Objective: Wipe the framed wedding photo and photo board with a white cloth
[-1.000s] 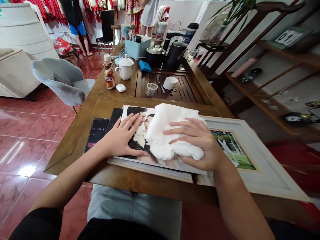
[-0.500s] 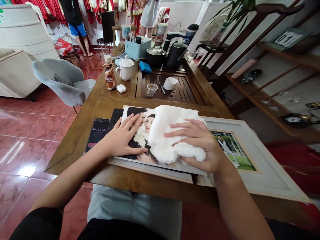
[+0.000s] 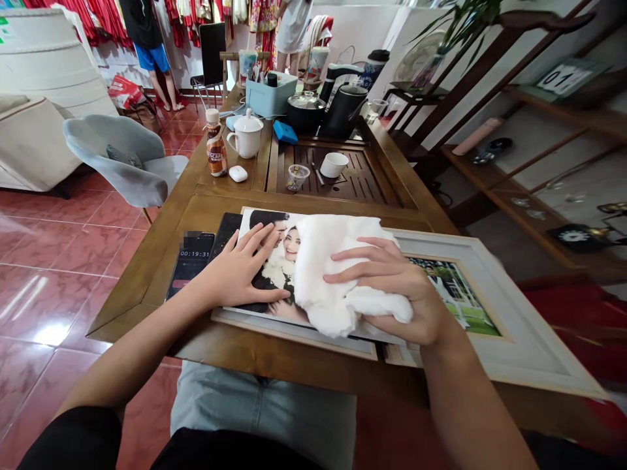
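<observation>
A photo panel (image 3: 281,267) with a couple pictured on it lies across other flat pieces at the table's near edge. My left hand (image 3: 247,269) rests flat on its left half, fingers spread. On the right half, my right hand (image 3: 399,287) presses down a bunched white cloth (image 3: 326,254), gripping a fold between thumb and palm. The cloth covers much of the panel's right side. A pale-framed picture (image 3: 453,294) reaches out to the right, partly behind my right hand. Beside my left wrist lies a phone (image 3: 192,261) showing a timer.
Farther up the wooden table (image 3: 147,281) stand a coffee bottle (image 3: 216,147), a white lidded mug (image 3: 246,136), an earbud case (image 3: 238,173), a small plastic cup (image 3: 297,177), a white cup (image 3: 334,164) and a black kettle (image 3: 344,111). Two people stand in the background.
My right hand and the cloth have slid slightly toward me and to the right over the panel. My left hand has stayed put.
</observation>
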Tool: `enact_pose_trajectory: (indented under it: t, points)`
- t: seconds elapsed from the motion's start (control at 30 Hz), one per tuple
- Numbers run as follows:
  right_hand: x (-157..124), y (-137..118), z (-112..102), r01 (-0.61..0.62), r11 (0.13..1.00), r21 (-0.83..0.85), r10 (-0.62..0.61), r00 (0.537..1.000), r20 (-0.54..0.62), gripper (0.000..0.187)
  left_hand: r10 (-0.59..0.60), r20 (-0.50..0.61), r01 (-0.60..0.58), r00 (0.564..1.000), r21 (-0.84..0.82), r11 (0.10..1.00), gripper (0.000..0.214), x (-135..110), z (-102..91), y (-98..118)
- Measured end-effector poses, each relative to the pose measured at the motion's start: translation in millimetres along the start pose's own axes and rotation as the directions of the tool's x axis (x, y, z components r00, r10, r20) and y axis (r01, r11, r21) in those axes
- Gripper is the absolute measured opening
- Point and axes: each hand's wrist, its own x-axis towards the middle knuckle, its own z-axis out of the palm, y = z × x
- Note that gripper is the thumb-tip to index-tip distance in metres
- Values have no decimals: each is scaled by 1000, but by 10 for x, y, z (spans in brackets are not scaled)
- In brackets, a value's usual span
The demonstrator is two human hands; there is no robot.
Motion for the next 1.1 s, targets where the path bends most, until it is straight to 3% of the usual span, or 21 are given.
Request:
enact_pose_trajectory:
  t: [0.13, 0.33, 0.5, 0.67, 0.97, 1.1]
  points:
    - [2, -19, 1, -36, 998, 46, 35, 999, 21, 10, 3, -5, -3, 1000, -8, 1000, 108, 2, 4, -5]
    - [-13, 38, 64, -72, 996, -52, 64, 988, -144, 4, 13, -10, -13, 1000, -15, 1000, 107, -1, 8, -19]
    - [-47, 54, 9, -62, 998, 11, 62, 994, -94, 20, 12, -16, -13, 1000, -22, 1000, 107, -3, 12, -15]
    - [-3, 53, 45, -131, 985, -116, 109, 977, -182, 9, 8, -13, -9, 1000, -17, 1000, 107, -6, 5, -12]
    - [-50, 59, -8, -121, 986, -119, 100, 981, -167, 19, -6, 15, 6, 1000, -4, 1000, 108, 0, -16, 7]
    - [-1, 53, 51, -176, 958, -227, 126, 968, -215, 19, -4, 9, 4, 1000, -8, 1000, 107, 1, -13, 2]
